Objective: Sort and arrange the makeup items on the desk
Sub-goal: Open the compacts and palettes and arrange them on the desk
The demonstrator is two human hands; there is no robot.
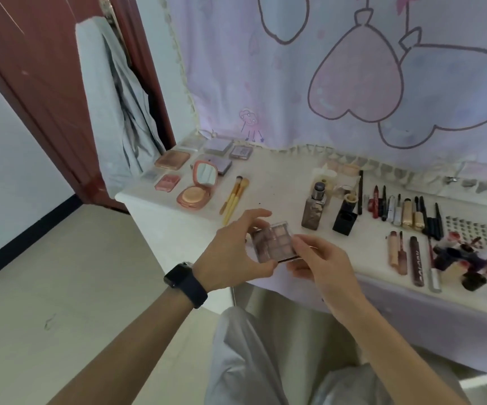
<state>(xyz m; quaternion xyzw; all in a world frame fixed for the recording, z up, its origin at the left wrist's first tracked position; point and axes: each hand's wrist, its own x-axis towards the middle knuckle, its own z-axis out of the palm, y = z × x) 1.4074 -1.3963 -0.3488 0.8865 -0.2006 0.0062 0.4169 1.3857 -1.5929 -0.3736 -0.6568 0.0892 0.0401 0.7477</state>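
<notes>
A small clear-lidded eyeshadow palette (274, 242) with brownish pans is held above the front edge of the white desk (280, 182). My left hand (233, 249), with a black watch on its wrist, grips the palette's left side. My right hand (321, 266) pinches its right edge from below. On the desk's far left lie several flat palettes (172, 159) and an open peach compact with a mirror (197, 188). Yellow-handled brushes (233, 198) lie beside it.
A brown bottle (314, 210) and a black lipstick case (345, 219) stand mid-desk. Rows of pencils, mascaras and lip tubes (406, 211) fill the right, with a jumbled pile (476, 264) at the far right. A pastel heart curtain (353, 77) hangs behind; a brown door (32, 83) is left.
</notes>
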